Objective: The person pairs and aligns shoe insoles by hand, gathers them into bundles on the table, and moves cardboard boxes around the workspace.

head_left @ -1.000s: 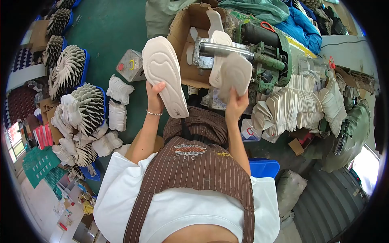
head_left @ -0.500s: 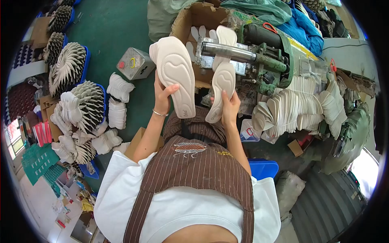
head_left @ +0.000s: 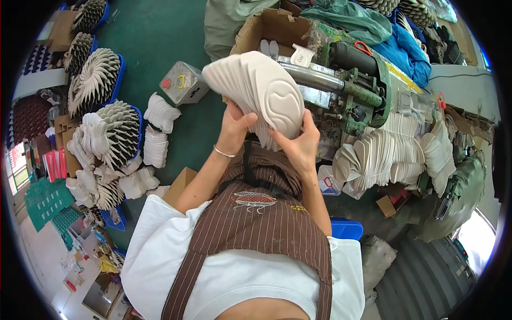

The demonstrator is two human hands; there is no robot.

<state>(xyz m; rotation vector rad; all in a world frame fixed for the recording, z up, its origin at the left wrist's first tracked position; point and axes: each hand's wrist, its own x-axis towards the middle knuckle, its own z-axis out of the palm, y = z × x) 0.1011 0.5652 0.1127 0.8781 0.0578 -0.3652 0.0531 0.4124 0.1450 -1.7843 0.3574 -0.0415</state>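
Observation:
A fanned stack of cream insoles [head_left: 261,90] is held up in front of the apron, between both hands. My left hand [head_left: 236,128] grips the stack from its left side, thumb across the lower edges. My right hand [head_left: 300,144] has its fingers and thumb closed on the lower right of the stack, at the front insole with the curved embossed pattern. Just beyond the stack is the green machine's metal roller [head_left: 314,77], with a single insole [head_left: 302,55] behind it. The stack hides the roller's left end.
An open cardboard box [head_left: 250,34] holds a few insoles behind the machine [head_left: 368,96]. Bundled insoles [head_left: 373,149] lie at right. A metal can [head_left: 183,82] stands on the green floor at left, near more bundles [head_left: 156,146] and blue baskets [head_left: 121,69].
The insole from my right hand is now against the stack in my left hand. The stack has fanned out and tilted to the left, and both hands have come together on it.

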